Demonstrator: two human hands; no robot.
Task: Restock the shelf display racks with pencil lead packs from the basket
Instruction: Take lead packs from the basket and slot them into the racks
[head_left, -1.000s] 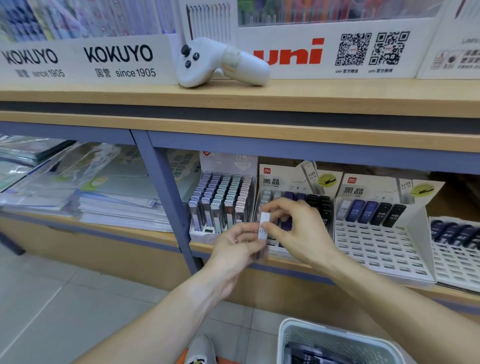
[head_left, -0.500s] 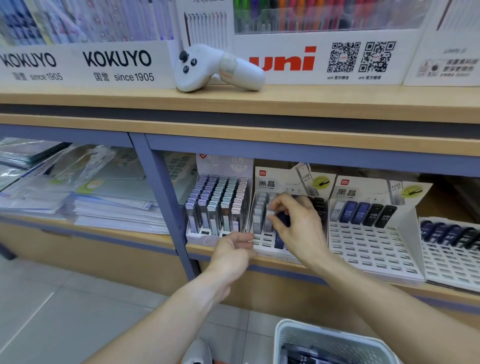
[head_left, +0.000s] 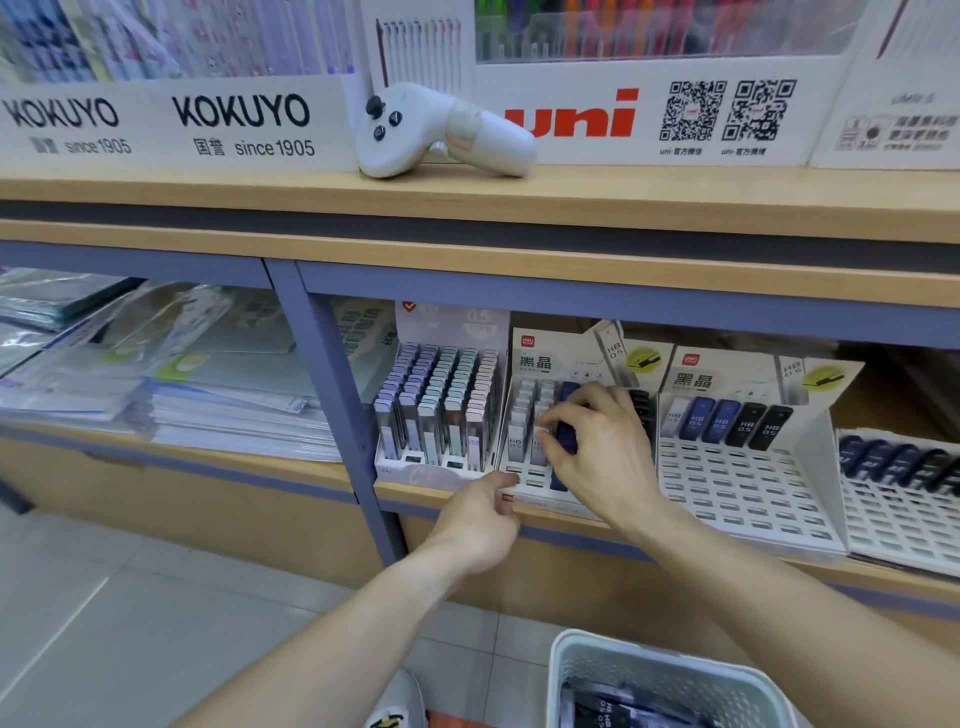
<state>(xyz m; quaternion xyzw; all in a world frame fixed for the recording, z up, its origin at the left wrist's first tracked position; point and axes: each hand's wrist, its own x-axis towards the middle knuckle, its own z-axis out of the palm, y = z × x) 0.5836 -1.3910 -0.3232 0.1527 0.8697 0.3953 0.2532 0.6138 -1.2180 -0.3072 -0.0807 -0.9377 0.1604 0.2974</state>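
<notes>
Two fingertips (head_left: 543, 434) of the right hand (head_left: 597, 457) pinch a pale lead pack (head_left: 540, 449), upright, seating it in the middle rack (head_left: 535, 480) beside the blue column. Left hand (head_left: 480, 519) rests loosely curled and empty at the rack's front edge, nearer the free slots below; the basket (head_left: 670, 675) sits low right

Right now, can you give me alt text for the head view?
The right hand sets a lead pack into the middle rack on the lower shelf, while the left hand rests at the shelf edge. A white basket sits below.

Lead pack (head_left: 540, 441) — now in rack (head_left: 524, 475).
</notes>
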